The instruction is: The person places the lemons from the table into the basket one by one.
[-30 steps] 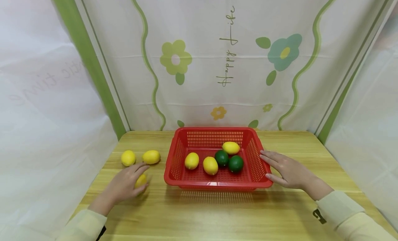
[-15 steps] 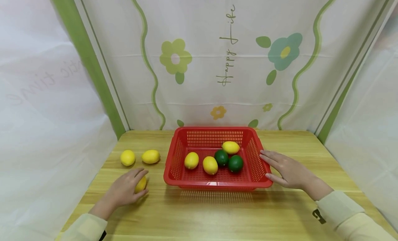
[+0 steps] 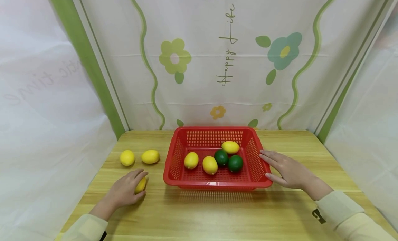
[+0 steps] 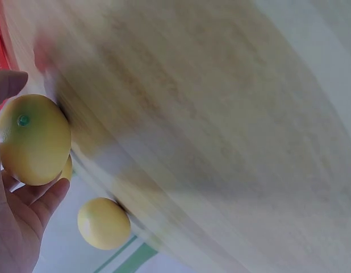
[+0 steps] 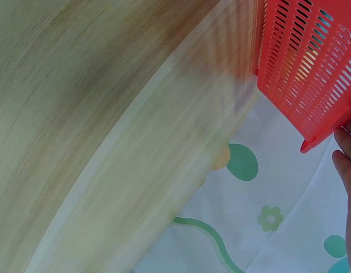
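Note:
In the head view my left hand (image 3: 122, 191) is at the left of the table, its thumb and fingers around a yellow lemon (image 3: 141, 185). The left wrist view shows this lemon (image 4: 36, 141) between thumb and fingers, close to the wood. Two more lemons lie just beyond that hand, one rounder-looking lemon (image 3: 127, 158) and one lying sideways, a lemon (image 3: 150, 156). My right hand (image 3: 289, 170) rests its extended fingers on the right rim of a red plastic basket (image 3: 217, 183). Part of that hand (image 5: 350, 148) shows at the basket's edge in the right wrist view.
Inside the basket sit three lemons, among them a lemon (image 3: 191, 160) at the left, and two dark green fruits, one a dark green fruit (image 3: 235, 163). The wooden table (image 3: 217, 217) ends at a printed white curtain (image 3: 199, 89) behind, with more white cloth on both sides.
My left hand has drawn slightly nearer, its fingers settling around the lemon, which was blurred in motion a second ago. The right hand and basket look unchanged.

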{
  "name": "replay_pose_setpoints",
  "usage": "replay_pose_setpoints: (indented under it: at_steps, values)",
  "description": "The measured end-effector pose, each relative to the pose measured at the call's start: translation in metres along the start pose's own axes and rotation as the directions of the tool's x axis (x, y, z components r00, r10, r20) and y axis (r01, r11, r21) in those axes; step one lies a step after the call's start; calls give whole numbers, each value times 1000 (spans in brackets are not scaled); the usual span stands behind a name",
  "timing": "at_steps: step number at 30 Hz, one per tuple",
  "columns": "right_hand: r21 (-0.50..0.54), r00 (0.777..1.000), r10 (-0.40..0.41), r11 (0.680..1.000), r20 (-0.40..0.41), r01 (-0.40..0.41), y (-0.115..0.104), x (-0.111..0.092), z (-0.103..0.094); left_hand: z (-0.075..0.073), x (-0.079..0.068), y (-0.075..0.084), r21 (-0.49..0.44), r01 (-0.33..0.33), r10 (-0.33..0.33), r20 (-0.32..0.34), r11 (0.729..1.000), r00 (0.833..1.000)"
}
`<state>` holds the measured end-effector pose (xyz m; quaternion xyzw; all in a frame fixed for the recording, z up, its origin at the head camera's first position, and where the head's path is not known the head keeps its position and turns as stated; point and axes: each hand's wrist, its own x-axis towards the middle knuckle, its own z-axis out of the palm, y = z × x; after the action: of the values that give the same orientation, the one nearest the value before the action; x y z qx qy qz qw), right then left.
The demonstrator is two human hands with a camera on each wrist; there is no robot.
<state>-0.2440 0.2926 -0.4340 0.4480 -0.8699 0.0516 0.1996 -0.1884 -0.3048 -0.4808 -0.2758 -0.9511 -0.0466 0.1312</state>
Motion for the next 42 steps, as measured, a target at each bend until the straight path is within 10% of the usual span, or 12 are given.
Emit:
replay_pose_setpoints:
  at_steps: [22, 42]
  values:
    - [7, 1000, -3, 1000, -3, 3, 1, -1, 1, 1, 0, 0, -23, 51, -50, 43, 998, 998]
    - [7, 1000, -12, 1000, -23, 12, 1, -1, 2, 2, 4, -3, 10, -32, 33, -41, 999, 999]
